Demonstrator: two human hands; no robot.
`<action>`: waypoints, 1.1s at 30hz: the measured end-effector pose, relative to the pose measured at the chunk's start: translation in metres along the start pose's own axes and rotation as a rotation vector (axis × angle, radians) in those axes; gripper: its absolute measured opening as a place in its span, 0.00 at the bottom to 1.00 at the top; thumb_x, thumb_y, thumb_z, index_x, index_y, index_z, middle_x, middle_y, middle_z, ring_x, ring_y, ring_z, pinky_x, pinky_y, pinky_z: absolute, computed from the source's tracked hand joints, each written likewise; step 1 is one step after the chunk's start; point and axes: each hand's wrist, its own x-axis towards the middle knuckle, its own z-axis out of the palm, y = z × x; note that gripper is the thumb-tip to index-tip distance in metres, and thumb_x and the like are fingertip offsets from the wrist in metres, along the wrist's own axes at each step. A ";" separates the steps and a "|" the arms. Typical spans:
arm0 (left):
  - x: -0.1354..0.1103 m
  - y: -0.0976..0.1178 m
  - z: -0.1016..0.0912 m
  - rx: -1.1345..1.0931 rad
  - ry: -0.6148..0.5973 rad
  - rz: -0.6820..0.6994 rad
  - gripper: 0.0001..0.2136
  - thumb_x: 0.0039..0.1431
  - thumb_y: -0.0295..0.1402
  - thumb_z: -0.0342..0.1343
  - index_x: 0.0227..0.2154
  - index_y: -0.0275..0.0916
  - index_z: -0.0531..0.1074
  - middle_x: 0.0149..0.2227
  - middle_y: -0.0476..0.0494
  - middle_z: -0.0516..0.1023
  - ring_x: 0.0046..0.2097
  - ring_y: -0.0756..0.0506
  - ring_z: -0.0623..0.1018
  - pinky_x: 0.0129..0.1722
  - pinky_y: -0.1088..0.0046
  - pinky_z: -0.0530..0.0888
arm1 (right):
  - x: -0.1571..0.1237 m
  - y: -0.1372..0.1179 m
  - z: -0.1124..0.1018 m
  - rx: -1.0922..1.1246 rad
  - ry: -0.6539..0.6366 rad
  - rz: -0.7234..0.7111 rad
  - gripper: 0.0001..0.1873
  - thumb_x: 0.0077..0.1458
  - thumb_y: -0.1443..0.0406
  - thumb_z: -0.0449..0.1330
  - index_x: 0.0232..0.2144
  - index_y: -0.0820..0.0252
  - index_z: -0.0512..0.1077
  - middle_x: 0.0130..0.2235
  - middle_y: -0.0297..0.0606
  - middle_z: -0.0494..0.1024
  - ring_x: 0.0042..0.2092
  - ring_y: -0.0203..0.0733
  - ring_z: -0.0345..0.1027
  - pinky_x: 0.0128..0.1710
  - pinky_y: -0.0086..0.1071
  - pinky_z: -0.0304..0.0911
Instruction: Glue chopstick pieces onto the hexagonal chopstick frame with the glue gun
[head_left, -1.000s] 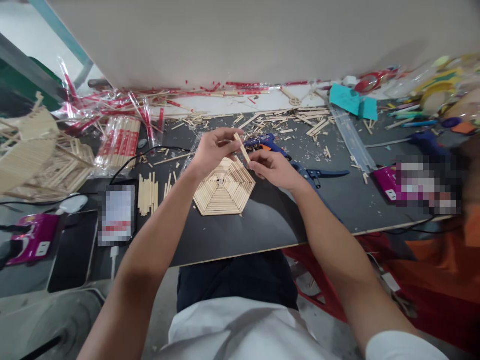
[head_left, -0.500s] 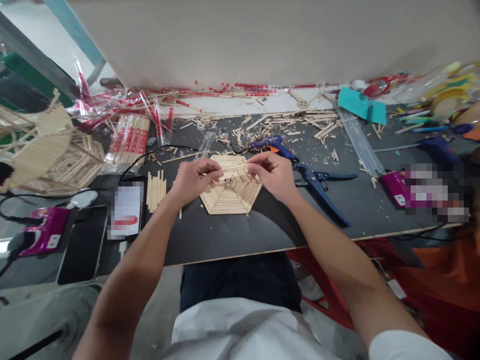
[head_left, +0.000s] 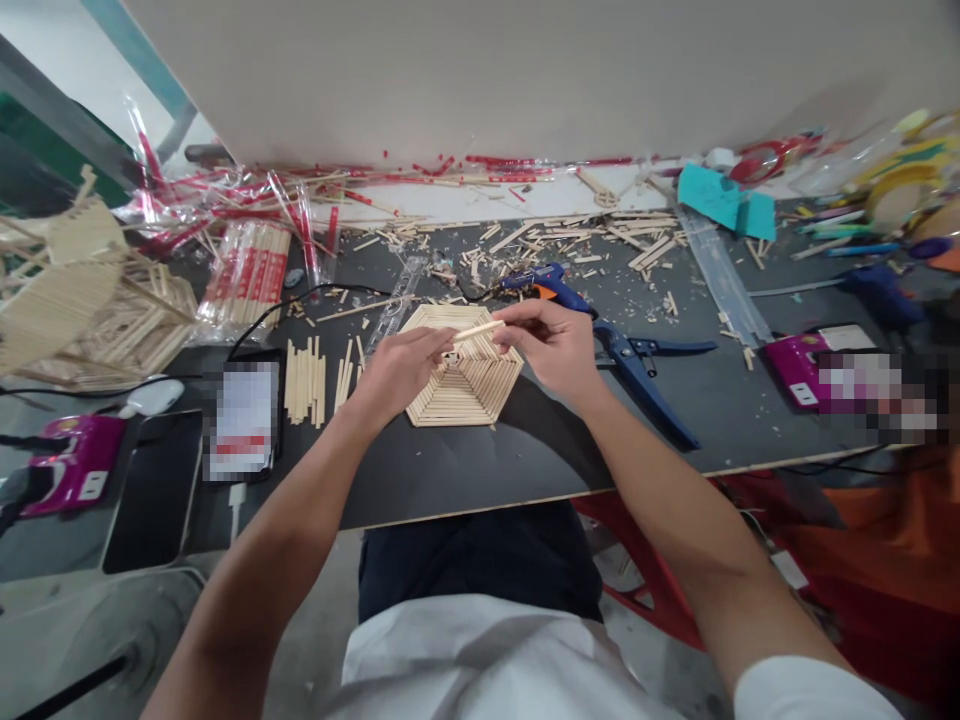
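Though its sides look filled, hexagonal panel (head_left: 459, 410): below the fingers (head_left: 521, 309), small centre gap left.
Right hand (head_left: 561, 350): fingers pinching a short stick (head_left: 480, 330).
Left hand (head_left: 399, 372): fingers covering its other end, grip hidden.
Loose sticks (head_left: 306, 385): left of the fingers, apparently unplaced.
Short stick: above the panel, seemingly unattached.

Pale wood pc (head_left: 478, 331) – tilted, abv hex panel (head_left: 457, 402)
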 end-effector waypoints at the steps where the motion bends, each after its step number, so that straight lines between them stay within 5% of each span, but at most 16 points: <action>1: 0.000 0.000 0.001 -0.010 0.002 0.007 0.16 0.65 0.22 0.49 0.51 0.35 0.78 0.37 0.42 0.85 0.37 0.49 0.84 0.38 0.75 0.77 | 0.000 -0.001 0.000 -0.009 -0.006 -0.005 0.11 0.52 0.57 0.73 0.35 0.54 0.81 0.27 0.29 0.80 0.27 0.32 0.74 0.29 0.29 0.72; 9: 0.001 0.000 0.004 -0.088 0.011 -0.005 0.15 0.65 0.27 0.50 0.47 0.35 0.81 0.32 0.42 0.84 0.30 0.49 0.81 0.32 0.75 0.77 | 0.001 -0.006 -0.004 -0.065 -0.026 -0.002 0.13 0.52 0.54 0.73 0.34 0.54 0.80 0.27 0.29 0.79 0.27 0.33 0.72 0.30 0.30 0.71; 17: 0.005 0.010 0.005 -0.569 -0.064 -0.376 0.13 0.66 0.37 0.55 0.37 0.37 0.83 0.23 0.47 0.79 0.21 0.51 0.77 0.21 0.78 0.77 | 0.005 -0.002 -0.007 -0.089 -0.038 0.024 0.15 0.54 0.51 0.71 0.35 0.54 0.78 0.26 0.28 0.77 0.27 0.34 0.72 0.30 0.31 0.71; 21: 0.006 0.013 0.005 -0.665 -0.080 -0.434 0.15 0.68 0.41 0.56 0.37 0.34 0.82 0.23 0.44 0.79 0.20 0.51 0.77 0.20 0.78 0.77 | 0.007 0.000 -0.009 -0.086 -0.039 0.020 0.15 0.54 0.52 0.71 0.36 0.55 0.77 0.26 0.29 0.76 0.27 0.33 0.72 0.30 0.31 0.70; 25: 0.007 0.014 0.004 -0.490 0.009 -0.324 0.14 0.70 0.38 0.54 0.46 0.35 0.81 0.29 0.43 0.82 0.25 0.51 0.78 0.25 0.77 0.77 | 0.008 0.003 -0.010 -0.051 -0.022 -0.006 0.12 0.57 0.54 0.69 0.37 0.55 0.76 0.27 0.29 0.77 0.27 0.33 0.72 0.31 0.30 0.70; 29: 0.005 0.013 0.002 -0.121 0.123 -0.111 0.12 0.70 0.32 0.55 0.49 0.38 0.80 0.40 0.39 0.85 0.40 0.46 0.84 0.41 0.71 0.79 | 0.005 0.001 -0.008 -0.071 0.006 -0.004 0.13 0.55 0.54 0.70 0.37 0.55 0.77 0.27 0.29 0.77 0.27 0.33 0.72 0.31 0.31 0.69; 33: 0.002 0.012 0.002 0.013 0.095 -0.059 0.12 0.70 0.29 0.53 0.50 0.40 0.79 0.46 0.40 0.85 0.47 0.44 0.84 0.46 0.69 0.78 | 0.000 -0.009 -0.001 -0.049 -0.054 -0.042 0.13 0.51 0.54 0.73 0.35 0.53 0.79 0.30 0.30 0.78 0.28 0.33 0.70 0.29 0.31 0.69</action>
